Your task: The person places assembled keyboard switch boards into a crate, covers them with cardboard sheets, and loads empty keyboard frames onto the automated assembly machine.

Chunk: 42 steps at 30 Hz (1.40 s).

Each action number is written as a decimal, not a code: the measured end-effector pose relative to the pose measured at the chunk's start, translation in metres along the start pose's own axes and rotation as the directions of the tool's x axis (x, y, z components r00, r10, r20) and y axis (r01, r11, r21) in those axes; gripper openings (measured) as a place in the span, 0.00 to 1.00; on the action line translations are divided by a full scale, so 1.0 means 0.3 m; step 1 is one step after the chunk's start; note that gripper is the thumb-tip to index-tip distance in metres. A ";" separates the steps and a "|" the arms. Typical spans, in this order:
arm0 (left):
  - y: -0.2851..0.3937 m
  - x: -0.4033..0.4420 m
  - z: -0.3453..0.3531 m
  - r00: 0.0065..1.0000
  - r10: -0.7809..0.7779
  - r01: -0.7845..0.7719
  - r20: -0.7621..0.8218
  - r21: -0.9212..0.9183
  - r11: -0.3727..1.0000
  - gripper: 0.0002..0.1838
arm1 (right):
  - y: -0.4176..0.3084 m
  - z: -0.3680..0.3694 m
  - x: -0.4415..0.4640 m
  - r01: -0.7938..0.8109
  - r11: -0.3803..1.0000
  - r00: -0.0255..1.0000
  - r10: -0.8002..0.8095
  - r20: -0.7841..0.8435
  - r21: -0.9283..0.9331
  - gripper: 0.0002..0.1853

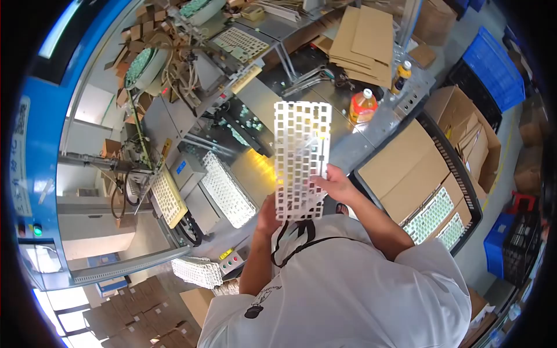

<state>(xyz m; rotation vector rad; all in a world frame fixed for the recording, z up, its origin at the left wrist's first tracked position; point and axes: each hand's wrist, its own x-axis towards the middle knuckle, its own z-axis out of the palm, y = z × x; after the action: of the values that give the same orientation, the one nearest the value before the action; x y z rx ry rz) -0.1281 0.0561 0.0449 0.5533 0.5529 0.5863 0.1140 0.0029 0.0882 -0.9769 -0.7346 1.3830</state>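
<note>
Upright in front of my chest is a white keyboard plate point(301, 133) with rows of square cutouts. My right hand point(336, 184) grips its right edge, thumb on the front face and fingers mostly hidden behind. At the lower left edge, my left hand point(268, 216) is closed on the same plate, its fingers largely out of sight. Left of it, another white keyboard plate point(228, 188) lies on the bench. A cream plate point(168, 197) with similar cutouts sits in the machine further left.
A stack of white plates point(196, 271) lies beside a button box point(232, 262). To the right, a black crate point(477, 211) holds cardboard and pale green plates point(430, 216). An orange-labelled bottle point(362, 107), scissors point(328, 73) and flat cardboard point(362, 43) occupy the far bench.
</note>
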 end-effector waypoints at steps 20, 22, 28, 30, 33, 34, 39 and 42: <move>0.037 -0.015 0.123 0.935 0.176 -0.270 0.307 0.941 -0.205 0.07 | -0.024 -0.121 0.072 0.489 0.161 0.788 0.340 0.513 -0.858 0.10; 0.035 -0.041 0.097 0.934 0.178 -0.263 0.311 0.932 -0.248 0.06 | -0.045 -0.137 0.065 0.478 0.140 0.794 0.355 0.494 -0.867 0.09; 0.061 -0.060 0.086 0.935 0.247 -0.246 0.254 0.967 -0.063 0.05 | -0.123 -0.147 0.049 0.376 0.260 0.817 0.360 0.450 -0.890 0.11; 0.082 -0.050 0.065 0.918 0.260 -0.263 0.298 0.951 -0.161 0.06 | -0.120 -0.150 0.048 0.350 0.301 0.827 0.345 0.443 -0.887 0.11; 0.112 -0.045 0.184 0.792 0.489 -0.111 0.366 0.873 -0.474 0.12 | -0.067 -0.149 0.035 0.366 0.250 0.910 0.106 0.401 -0.896 0.11; 0.112 -0.046 0.231 0.626 0.651 0.103 0.431 0.781 -0.616 0.17 | -0.061 -0.136 0.027 0.368 0.251 0.909 0.104 0.403 -0.895 0.11; 0.033 -0.025 0.219 0.680 0.677 -0.226 0.283 0.959 -0.173 0.31 | -0.006 0.027 0.002 0.202 0.693 0.972 -0.227 0.056 -0.692 0.10; -0.079 0.023 0.192 0.913 0.399 -0.367 0.086 0.601 0.710 0.24 | 0.090 0.129 0.011 0.459 0.824 0.887 -0.403 0.226 -0.333 0.12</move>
<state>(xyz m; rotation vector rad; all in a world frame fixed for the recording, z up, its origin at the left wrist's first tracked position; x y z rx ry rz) -0.0791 0.0256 0.0693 1.2998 0.6831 0.8244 0.0677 0.0093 0.0808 -0.9300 -1.2872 0.9298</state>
